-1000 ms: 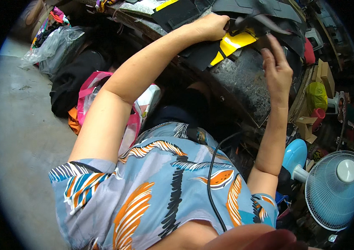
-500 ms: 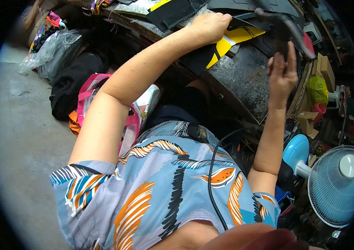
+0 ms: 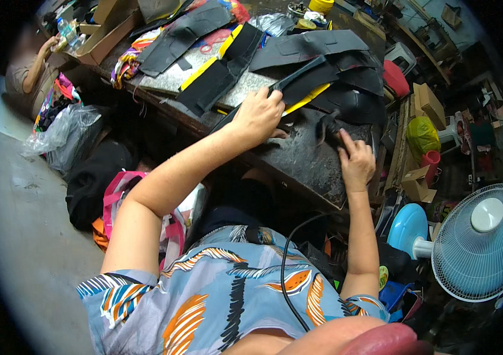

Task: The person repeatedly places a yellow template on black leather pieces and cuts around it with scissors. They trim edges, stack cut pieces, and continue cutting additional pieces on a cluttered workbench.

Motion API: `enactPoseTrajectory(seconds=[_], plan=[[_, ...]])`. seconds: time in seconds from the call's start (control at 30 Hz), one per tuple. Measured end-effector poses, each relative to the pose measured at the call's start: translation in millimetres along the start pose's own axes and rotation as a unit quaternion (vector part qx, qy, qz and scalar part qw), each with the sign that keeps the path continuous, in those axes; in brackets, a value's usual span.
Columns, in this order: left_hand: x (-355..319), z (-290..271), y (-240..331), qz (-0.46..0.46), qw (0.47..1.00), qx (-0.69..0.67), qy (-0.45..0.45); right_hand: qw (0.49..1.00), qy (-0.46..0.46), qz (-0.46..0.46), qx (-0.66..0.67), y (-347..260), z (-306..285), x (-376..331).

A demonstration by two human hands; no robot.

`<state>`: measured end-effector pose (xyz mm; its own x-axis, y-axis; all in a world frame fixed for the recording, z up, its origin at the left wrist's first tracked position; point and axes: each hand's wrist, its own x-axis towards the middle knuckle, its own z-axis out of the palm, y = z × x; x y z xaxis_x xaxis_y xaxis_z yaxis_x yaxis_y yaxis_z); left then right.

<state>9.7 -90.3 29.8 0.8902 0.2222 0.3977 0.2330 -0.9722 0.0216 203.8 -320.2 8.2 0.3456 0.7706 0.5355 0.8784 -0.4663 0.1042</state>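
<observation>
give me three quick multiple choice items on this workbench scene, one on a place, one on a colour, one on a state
1. Where is the electric fan?
A. on the workbench
B. low at the person's right
C. behind the plastic bag

2. What colour is the sheet under the black strip?
A. yellow
B. green
C. white

3. What is the left hand doing?
A. hanging free
B. pressing flat on cloth
C. gripping the black strip

Answers: 1 B, it stands below the bench edge at right. 2 A, yellow shows beside the hand. 3 C, fingers curl around the strip's end.

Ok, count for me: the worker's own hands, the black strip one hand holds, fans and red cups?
Hands, left hand and right hand: 2
Black strip: 1
Fan: 1
Red cup: 1
Total: 5
</observation>
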Motion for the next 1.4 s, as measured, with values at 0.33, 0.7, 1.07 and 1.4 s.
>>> enactPoseTrajectory(seconds=[0.33,0.7,1.07,1.4], plan=[[21.7,-74.1,1.5,0.027,0.97,-0.24,0.026,0.999,-0.016,0.031,0.039,-1.1,3.1,-3.0],[205.3,55.9,-13.4,-0.097,0.993,-0.057,0.039,0.997,-0.006,0.037,0.06,-3.7,0.1,-0.8],[141.4,28.1,-47.1,-0.071,0.966,-0.101,0.227,0.997,-0.002,0.044,0.061,-4.6,4.9,-2.5],[22.7,8.3,-122.4,-0.357,0.933,-0.031,-0.025,0.998,0.004,0.032,0.05,-3.0,7.8,-4.1]])
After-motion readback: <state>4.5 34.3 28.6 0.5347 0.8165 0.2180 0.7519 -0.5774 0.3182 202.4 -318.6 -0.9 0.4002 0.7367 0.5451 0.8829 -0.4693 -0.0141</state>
